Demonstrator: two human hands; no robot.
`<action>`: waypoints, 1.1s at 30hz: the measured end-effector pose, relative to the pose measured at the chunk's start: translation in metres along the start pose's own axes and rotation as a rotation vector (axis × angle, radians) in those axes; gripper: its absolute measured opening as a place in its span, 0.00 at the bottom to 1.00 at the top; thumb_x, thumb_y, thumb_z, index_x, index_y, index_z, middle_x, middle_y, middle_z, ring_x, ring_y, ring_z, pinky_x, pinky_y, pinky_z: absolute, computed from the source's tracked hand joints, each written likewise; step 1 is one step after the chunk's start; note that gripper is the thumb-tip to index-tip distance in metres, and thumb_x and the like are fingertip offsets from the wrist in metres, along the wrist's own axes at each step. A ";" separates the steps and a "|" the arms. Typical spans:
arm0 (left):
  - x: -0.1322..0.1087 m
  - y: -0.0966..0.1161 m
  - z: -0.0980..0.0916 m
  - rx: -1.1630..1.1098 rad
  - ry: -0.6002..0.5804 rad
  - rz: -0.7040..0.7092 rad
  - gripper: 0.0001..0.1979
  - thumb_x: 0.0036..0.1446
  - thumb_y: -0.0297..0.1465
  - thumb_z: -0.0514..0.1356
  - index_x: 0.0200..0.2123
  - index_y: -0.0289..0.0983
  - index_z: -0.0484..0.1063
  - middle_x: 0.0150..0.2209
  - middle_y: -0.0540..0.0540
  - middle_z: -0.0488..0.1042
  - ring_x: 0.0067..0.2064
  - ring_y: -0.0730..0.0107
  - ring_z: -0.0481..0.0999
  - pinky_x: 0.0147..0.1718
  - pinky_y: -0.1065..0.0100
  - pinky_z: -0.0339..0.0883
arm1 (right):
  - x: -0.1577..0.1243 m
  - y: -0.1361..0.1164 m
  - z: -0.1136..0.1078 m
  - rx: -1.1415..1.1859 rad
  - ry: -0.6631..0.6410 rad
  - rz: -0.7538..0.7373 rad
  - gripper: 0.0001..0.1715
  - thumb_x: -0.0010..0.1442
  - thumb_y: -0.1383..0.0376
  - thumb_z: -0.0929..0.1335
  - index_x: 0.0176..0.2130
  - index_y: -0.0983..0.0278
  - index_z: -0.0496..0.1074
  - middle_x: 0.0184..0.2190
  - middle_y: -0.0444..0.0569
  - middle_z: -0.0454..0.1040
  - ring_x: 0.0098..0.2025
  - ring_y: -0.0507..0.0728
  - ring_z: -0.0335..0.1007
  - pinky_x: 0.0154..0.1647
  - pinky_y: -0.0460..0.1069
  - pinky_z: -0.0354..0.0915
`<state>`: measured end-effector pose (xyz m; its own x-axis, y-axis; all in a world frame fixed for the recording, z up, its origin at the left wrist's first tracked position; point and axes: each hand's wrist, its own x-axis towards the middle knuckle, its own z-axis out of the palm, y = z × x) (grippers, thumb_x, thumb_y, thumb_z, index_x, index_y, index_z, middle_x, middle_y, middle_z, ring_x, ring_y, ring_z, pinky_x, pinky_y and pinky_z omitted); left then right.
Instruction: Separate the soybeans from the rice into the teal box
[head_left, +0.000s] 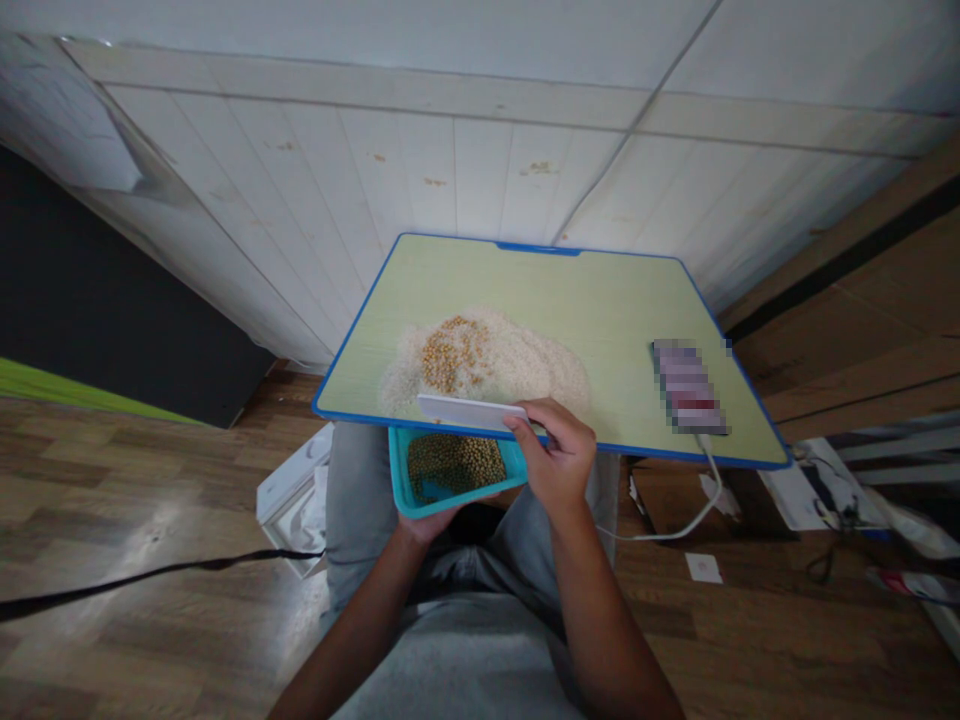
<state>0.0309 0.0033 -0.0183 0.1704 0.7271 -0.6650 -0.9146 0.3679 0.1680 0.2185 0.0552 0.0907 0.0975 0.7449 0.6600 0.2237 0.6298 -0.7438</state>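
Note:
My left hand grips a teal plastic container from below; most of its fingers are hidden underneath. Round yellowish beans lie inside the container, which is held just below the near edge of a small table. My right hand is closed around one end of a flat white scraper, held along that edge above the container. Beyond the scraper, a pile of white rice grains spreads over the tabletop. A cluster of yellow beans sits on the left part of the rice.
On the table's right side lies a phone with a white cable hanging off the edge. A white panelled wall stands behind the table. Cardboard is at the right, and an open white box lies on the floor at left.

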 end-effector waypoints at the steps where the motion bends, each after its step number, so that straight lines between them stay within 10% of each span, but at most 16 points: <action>1: 0.001 0.000 -0.002 -0.004 -0.001 -0.002 0.25 0.79 0.44 0.53 0.71 0.46 0.76 0.65 0.41 0.85 0.76 0.36 0.73 0.75 0.24 0.62 | 0.000 0.000 0.000 -0.002 0.001 0.002 0.08 0.70 0.66 0.76 0.37 0.58 0.86 0.31 0.46 0.87 0.32 0.56 0.83 0.35 0.51 0.78; 16: 0.003 0.001 -0.009 0.001 -0.145 0.000 0.26 0.76 0.51 0.56 0.64 0.46 0.84 0.71 0.43 0.80 0.77 0.33 0.72 0.71 0.27 0.70 | -0.003 0.010 -0.007 -0.067 0.213 0.111 0.06 0.68 0.62 0.77 0.37 0.60 0.85 0.32 0.46 0.85 0.33 0.57 0.81 0.38 0.52 0.77; 33: 0.010 -0.001 -0.017 -0.008 -0.166 -0.027 0.26 0.76 0.49 0.57 0.66 0.46 0.82 0.69 0.41 0.81 0.76 0.34 0.73 0.72 0.26 0.68 | -0.002 0.006 -0.006 -0.042 0.112 0.086 0.06 0.68 0.66 0.76 0.37 0.59 0.85 0.31 0.45 0.85 0.33 0.56 0.81 0.36 0.51 0.77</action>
<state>0.0270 0.0004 -0.0377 0.2523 0.8033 -0.5395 -0.9116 0.3843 0.1460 0.2253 0.0559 0.0859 0.2251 0.7652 0.6031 0.2497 0.5530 -0.7949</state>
